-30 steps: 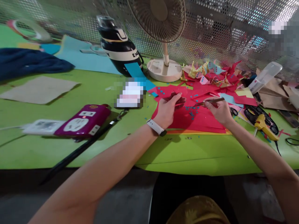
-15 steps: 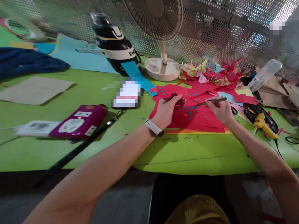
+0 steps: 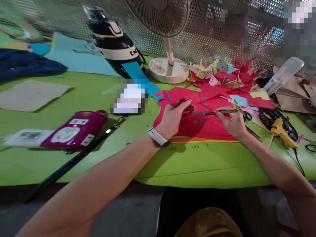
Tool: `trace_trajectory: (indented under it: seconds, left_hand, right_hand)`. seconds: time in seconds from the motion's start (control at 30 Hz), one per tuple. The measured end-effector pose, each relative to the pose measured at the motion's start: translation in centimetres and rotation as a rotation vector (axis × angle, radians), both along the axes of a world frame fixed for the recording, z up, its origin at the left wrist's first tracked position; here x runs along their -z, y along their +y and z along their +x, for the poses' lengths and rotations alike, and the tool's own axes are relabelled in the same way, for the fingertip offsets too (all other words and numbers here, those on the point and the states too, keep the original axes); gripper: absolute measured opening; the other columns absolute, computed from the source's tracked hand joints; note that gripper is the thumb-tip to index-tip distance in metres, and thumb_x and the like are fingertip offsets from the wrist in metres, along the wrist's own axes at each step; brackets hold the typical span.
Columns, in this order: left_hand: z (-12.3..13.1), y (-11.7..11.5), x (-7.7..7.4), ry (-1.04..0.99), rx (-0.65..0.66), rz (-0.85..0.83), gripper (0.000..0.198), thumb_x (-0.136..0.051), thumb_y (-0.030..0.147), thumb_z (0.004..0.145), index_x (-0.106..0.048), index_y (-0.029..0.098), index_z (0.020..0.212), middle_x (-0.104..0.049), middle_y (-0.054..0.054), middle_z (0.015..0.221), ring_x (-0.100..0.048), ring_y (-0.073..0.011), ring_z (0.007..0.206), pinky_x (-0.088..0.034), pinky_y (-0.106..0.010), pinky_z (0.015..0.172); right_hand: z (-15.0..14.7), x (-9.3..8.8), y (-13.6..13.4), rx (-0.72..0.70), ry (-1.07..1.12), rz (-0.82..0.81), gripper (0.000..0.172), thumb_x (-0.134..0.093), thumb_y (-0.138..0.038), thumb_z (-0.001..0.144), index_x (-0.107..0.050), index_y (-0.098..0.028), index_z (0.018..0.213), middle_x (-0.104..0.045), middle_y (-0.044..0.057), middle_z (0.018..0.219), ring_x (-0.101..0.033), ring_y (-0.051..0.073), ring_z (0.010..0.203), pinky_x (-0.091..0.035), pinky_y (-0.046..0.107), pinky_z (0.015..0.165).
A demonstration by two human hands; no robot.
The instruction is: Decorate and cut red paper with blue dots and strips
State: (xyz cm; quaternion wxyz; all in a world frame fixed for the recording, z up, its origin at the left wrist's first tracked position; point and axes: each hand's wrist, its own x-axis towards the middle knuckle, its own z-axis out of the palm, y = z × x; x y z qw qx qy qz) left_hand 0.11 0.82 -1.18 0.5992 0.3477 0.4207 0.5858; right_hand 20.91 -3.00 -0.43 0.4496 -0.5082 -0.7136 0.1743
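Just over red paper (image 3: 207, 130), the right hand (image 3: 233, 122) has a narrow grip on a slim dark tool (image 3: 230, 111), its tip beside scattered blue bits (image 3: 200, 119). Facing it, the left hand (image 3: 172, 117) curls, thumb out; from here I cannot tell what it holds. Behind them, on the green bench (image 3: 197, 164), stand a white fan (image 3: 160, 23) and black bottle (image 3: 117, 44).

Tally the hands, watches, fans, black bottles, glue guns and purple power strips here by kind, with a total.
Hands: 2 (left hand, right hand)
Watch: 1
Fan: 1
Black bottle: 1
Glue gun: 1
Purple power strip: 1
Total: 7
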Motion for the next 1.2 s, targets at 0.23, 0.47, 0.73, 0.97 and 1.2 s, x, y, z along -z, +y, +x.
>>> trace_trajectory:
  seconds: [0.23,0.47,0.73,0.97,1.2]
  left_hand:
    - [0.08,-0.16,-0.24,0.022,0.000,-0.010,0.012,-0.076,0.027,0.070,-0.069,0.018,0.069,-0.070,-0.002,0.068,-0.067,-0.0152,0.069,-0.054,-0.027,0.068]
    - [0.13,-0.32,-0.59,0.010,0.004,-0.031,0.009,-0.074,0.025,0.071,-0.069,0.020,0.066,-0.069,-0.001,0.066,-0.066,-0.0140,0.067,-0.053,-0.025,0.064]
    - [0.08,-0.30,-0.50,0.041,0.014,-0.025,0.010,-0.073,0.025,0.074,-0.069,0.020,0.067,-0.069,-0.002,0.068,-0.066,-0.0148,0.068,-0.052,-0.027,0.068]
    - [0.08,-0.19,-0.18,0.058,0.018,-0.002,0.014,-0.077,0.028,0.070,-0.067,0.018,0.070,-0.068,-0.001,0.068,-0.066,-0.0150,0.068,-0.052,-0.028,0.069]
    - [0.17,-0.22,-0.30,0.023,0.016,-0.019,0.011,-0.076,0.025,0.071,-0.067,0.018,0.068,-0.068,-0.001,0.065,-0.066,-0.0135,0.066,-0.052,-0.025,0.067]
  right_hand:
    - [-0.17,-0.09,-0.03,0.014,-0.086,0.024,0.022,-0.058,-0.042,0.090,-0.071,-0.024,0.087,-0.075,0.006,0.091,-0.071,0.022,0.080,-0.057,0.036,0.075]
    - [-0.30,-0.03,0.06,0.024,-0.086,0.016,0.026,-0.057,-0.046,0.090,-0.071,-0.024,0.087,-0.075,0.006,0.089,-0.071,0.022,0.076,-0.055,0.034,0.071]
    - [-0.57,-0.04,-0.35,0.049,-0.157,0.010,0.028,-0.054,-0.047,0.092,-0.072,-0.025,0.092,-0.076,0.004,0.089,-0.072,0.022,0.077,-0.054,0.034,0.073]
    - [-0.66,0.06,0.09,0.075,-0.177,0.022,0.025,-0.054,-0.041,0.092,-0.072,-0.023,0.090,-0.076,0.005,0.091,-0.070,0.020,0.074,-0.054,0.033,0.070]
    - [-0.81,0.05,0.02,0.064,-0.169,0.026,0.024,-0.054,-0.041,0.092,-0.071,-0.024,0.089,-0.075,0.004,0.088,-0.070,0.020,0.072,-0.053,0.033,0.068]
